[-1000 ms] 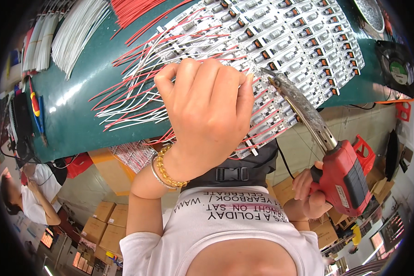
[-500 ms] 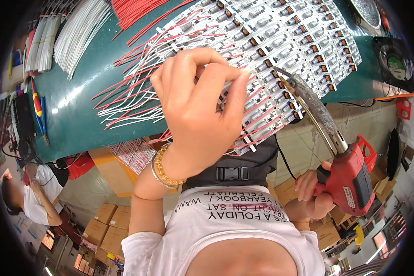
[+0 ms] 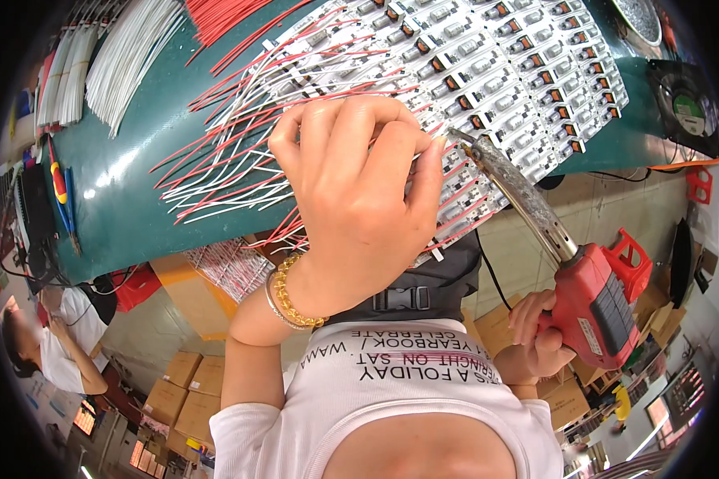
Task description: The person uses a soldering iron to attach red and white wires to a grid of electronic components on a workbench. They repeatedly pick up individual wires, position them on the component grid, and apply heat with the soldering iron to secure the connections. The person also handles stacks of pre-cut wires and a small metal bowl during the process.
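My left hand (image 3: 359, 191) is closed in a pinch over the white circuit boards (image 3: 487, 88), thumb against index fingertip. A thin wire seems to be held there, though the fingers mostly hide it. My right hand (image 3: 535, 331) grips the red and black handle of a soldering gun (image 3: 599, 303). Its long metal barrel slants up to the left, and the tip lies at the boards, close beside my left fingertips. Red and white wires (image 3: 224, 172) fan out leftward from the boards, passing partly under my left hand.
Bundles of white wires (image 3: 136, 60) and red wires (image 3: 220, 20) lie on the green table mat (image 3: 128, 215). Pliers (image 3: 62, 191) lie at the left. A metal bowl (image 3: 641, 22) and a round fan (image 3: 685, 108) stand at the right. Another person (image 3: 72, 343) sits at the lower left.
The soldering gun has shifted left, its tip now on a nearer part of the boards by my fingers. My left hand has moved slightly right and down, still pinching.
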A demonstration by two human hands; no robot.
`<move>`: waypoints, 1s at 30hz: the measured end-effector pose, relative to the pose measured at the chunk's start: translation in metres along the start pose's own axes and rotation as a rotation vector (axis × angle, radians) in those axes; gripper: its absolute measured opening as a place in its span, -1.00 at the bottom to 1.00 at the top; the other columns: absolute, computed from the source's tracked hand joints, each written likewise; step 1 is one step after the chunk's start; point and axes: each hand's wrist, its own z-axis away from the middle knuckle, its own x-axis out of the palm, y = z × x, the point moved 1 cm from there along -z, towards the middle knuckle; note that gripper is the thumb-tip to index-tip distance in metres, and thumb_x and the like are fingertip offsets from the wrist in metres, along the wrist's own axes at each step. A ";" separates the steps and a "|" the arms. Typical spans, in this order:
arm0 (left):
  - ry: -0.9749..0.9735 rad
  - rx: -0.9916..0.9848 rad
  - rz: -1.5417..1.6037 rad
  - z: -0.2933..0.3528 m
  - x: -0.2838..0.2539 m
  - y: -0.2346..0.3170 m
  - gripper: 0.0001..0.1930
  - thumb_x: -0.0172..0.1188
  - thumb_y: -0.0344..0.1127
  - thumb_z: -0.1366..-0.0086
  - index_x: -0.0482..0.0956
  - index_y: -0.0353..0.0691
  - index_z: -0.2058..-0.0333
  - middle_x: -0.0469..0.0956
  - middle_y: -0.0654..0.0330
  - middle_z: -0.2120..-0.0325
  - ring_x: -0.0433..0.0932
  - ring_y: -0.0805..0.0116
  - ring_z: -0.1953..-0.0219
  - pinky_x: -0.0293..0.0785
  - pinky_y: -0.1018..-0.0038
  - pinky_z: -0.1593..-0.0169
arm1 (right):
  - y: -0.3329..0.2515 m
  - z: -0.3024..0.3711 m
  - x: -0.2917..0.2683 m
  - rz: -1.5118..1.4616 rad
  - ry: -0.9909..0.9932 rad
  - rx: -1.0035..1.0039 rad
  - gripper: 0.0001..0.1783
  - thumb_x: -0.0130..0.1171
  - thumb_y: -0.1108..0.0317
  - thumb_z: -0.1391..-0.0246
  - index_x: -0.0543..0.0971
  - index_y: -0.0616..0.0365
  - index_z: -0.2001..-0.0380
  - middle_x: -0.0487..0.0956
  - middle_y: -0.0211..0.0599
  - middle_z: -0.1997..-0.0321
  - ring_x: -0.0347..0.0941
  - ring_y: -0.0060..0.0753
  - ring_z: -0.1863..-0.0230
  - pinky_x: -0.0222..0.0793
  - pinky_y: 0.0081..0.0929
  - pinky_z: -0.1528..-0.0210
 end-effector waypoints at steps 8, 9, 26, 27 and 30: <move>0.032 0.021 -0.014 0.002 0.003 -0.001 -0.85 0.32 -0.47 0.12 0.50 -0.15 0.58 0.48 0.32 0.49 0.39 0.33 0.36 0.16 0.40 0.14 | -0.010 -0.010 0.002 0.054 -0.118 -0.097 -0.21 0.11 -0.12 -0.01 0.24 0.41 -0.01 0.29 -0.47 0.81 0.19 -0.58 0.81 0.18 -0.60 0.69; 0.029 0.020 -0.017 0.002 0.003 0.000 -0.85 0.32 -0.47 0.12 0.50 -0.15 0.58 0.48 0.32 0.49 0.39 0.33 0.36 0.17 0.40 0.14 | -0.011 -0.012 0.002 0.049 -0.133 -0.098 -0.21 0.10 -0.13 -0.01 0.24 0.41 -0.02 0.29 -0.48 0.81 0.18 -0.59 0.82 0.17 -0.60 0.69; -0.110 0.009 0.040 0.002 -0.011 0.009 -0.90 0.32 -0.44 0.12 0.55 -0.15 0.60 0.48 0.31 0.46 0.37 0.32 0.33 0.16 0.36 0.09 | -0.011 -0.001 -0.009 0.073 -0.188 -0.029 -0.21 0.04 -0.18 -0.03 0.24 0.36 -0.03 0.28 -0.51 0.81 0.18 -0.59 0.80 0.16 -0.59 0.68; -0.112 0.013 0.037 0.002 -0.010 0.009 -0.90 0.32 -0.44 0.12 0.55 -0.14 0.60 0.48 0.31 0.46 0.37 0.32 0.33 0.15 0.35 0.09 | -0.012 0.001 -0.008 0.085 -0.171 -0.011 -0.22 0.05 -0.17 -0.03 0.25 0.36 -0.02 0.29 -0.51 0.81 0.19 -0.58 0.80 0.16 -0.58 0.68; -0.120 0.011 0.034 0.000 -0.011 0.007 -0.90 0.32 -0.43 0.11 0.55 -0.14 0.60 0.47 0.31 0.47 0.36 0.32 0.35 0.14 0.35 0.08 | -0.006 0.009 -0.012 0.085 -0.050 -0.001 -0.25 0.08 -0.15 -0.01 0.28 0.36 0.04 0.30 -0.50 0.80 0.20 -0.58 0.80 0.16 -0.58 0.68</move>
